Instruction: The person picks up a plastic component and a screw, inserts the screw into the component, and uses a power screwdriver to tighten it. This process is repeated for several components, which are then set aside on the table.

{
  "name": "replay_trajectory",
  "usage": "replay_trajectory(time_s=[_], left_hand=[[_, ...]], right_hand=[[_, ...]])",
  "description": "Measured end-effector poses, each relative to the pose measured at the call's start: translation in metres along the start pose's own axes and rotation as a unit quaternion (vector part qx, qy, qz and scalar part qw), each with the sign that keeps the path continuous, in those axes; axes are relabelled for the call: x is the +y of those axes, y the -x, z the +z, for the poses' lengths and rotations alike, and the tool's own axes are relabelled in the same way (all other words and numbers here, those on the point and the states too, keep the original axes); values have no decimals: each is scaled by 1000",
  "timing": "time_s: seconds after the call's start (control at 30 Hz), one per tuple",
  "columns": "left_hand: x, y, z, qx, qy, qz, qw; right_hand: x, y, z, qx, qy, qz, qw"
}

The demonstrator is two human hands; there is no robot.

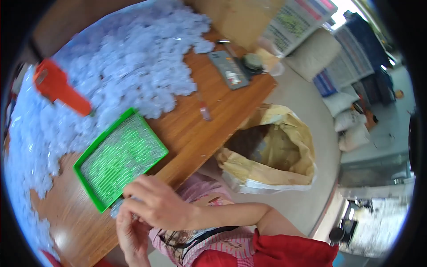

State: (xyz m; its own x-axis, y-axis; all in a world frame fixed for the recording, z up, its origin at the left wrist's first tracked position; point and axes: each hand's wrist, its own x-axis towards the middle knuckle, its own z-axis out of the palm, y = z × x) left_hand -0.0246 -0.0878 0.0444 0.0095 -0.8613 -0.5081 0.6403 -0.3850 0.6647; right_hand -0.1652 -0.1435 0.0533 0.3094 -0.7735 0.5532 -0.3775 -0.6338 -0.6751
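Observation:
My two hands meet at the near edge of the wooden table, just below a green tray [76,168]. A clear plastic piece [116,209] pokes out by the fingertips of my left hand [133,236], which is closed on it. Above it my right hand [155,202] is closed too, its fingers bent down against the left. Whatever the right fingers hold is hidden behind them. Many thin, shiny metal pins [120,160] lie in the tray. A large heap of translucent whitish plastic pieces [133,58] spreads over the table's far and left side.
An orange-red tool [62,89] hangs over the heap at left. A grey flat device [228,69], a dark round object [252,62] and a small pinkish stick [204,111] lie on the wooden table [191,133]. An open paper sack [307,155] stands right of the table.

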Motion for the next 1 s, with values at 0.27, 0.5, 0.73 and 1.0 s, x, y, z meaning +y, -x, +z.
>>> replay_trajectory(time_s=[0.27, 0.5, 0.73, 1.0], left_hand=[[-24, 4, -2, -57, 68, -65, 994], [-25, 2, -2, -26, 95, -114, 989], [-24, 11, -8, -6, 144, -166, 976], [-35, 1, -6, -23, 213, -215, 953]], right_hand=[[-4, 5, -28, -115, -40, 111, 986], [9, 9, -15, -148, 14, 67, 987], [32, 2, -4, -141, 84, 63, 984], [42, 1, 12, -165, 219, -69, 959]])
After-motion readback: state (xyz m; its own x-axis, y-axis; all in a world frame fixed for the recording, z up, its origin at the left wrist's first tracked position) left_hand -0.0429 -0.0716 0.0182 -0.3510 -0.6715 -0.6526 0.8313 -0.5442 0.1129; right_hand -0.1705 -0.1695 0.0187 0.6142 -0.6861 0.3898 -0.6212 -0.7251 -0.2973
